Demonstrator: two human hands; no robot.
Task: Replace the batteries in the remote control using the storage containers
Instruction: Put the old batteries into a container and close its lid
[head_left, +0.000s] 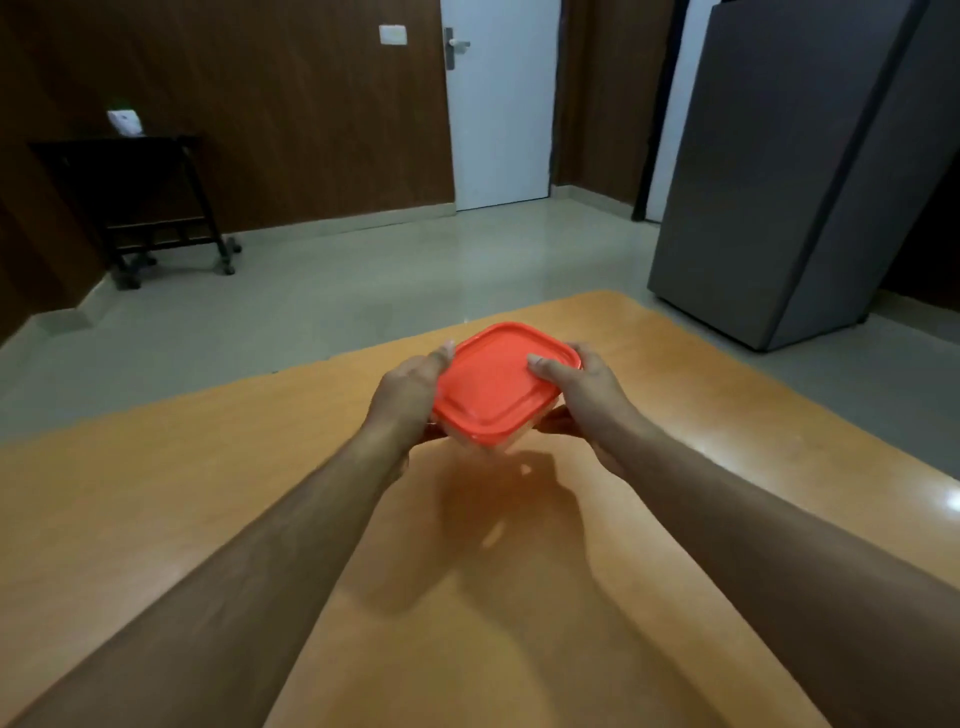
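Observation:
A square storage container with a red-orange lid (498, 384) is held a little above the wooden table (208, 493), tilted toward me. My left hand (410, 395) grips its left side, thumb at the lid's edge. On the right side, my right hand (582, 395) holds it with the thumb pressed on top of the lid. The lid is on the clear body, whose contents are hidden. No remote control or batteries are in view.
The table's far edge runs just behind the container. Beyond it lie a tiled floor, a grey refrigerator (789, 171) at the right, a white door (498, 104) and a dark wheeled cart (150, 202) at the left wall.

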